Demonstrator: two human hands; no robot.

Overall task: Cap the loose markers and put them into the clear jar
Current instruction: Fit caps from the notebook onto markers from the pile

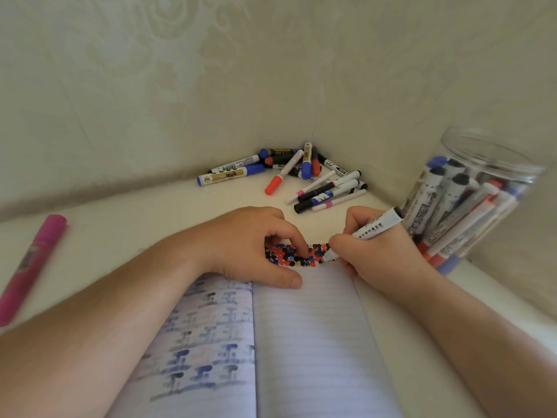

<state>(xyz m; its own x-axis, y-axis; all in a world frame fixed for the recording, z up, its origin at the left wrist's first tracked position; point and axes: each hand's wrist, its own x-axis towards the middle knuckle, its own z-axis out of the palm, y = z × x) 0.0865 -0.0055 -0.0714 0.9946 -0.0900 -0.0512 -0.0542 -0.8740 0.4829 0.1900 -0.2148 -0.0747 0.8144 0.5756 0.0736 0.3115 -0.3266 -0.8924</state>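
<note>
Right hand (388,251) grips a white marker (366,235) pen-style, uncapped tip down on the far edge of the right page of an open lined notebook (310,342), touching a band of red/blue/black dots (297,254) along the top of that page. Left hand (256,245) lies on the notebook's far edge, holding nothing, fingers loosely bent w/ fingertips (303,245) pressing on the dot band, thumb flat on the page near the spine. Left page has blue/black marker shapes, blurred. Notebook sits near-center on a white bench (126,233), both forearms coming in over it from the near side. Loose marker pile (301,173) is far-center in the corner where the 2 walls meet, well apart from the hands: blue-capped, red-capped, black-capped ones plus a few thin white pens w/ pink bands, lying crossed over each other; can't tell which are uncapped. Clear jar (470,200) stands on the right of the bench, just beside the right hand, tilted in the wide-angle view, open mouth up, already packed w/ markers, mostly white bodies w/ blue, black, red ends. One pink marker (31,267) lies alone on the far-left of the bench, capped, away from everything else. Patterned cream wallpaper (180,86) behind.
</note>
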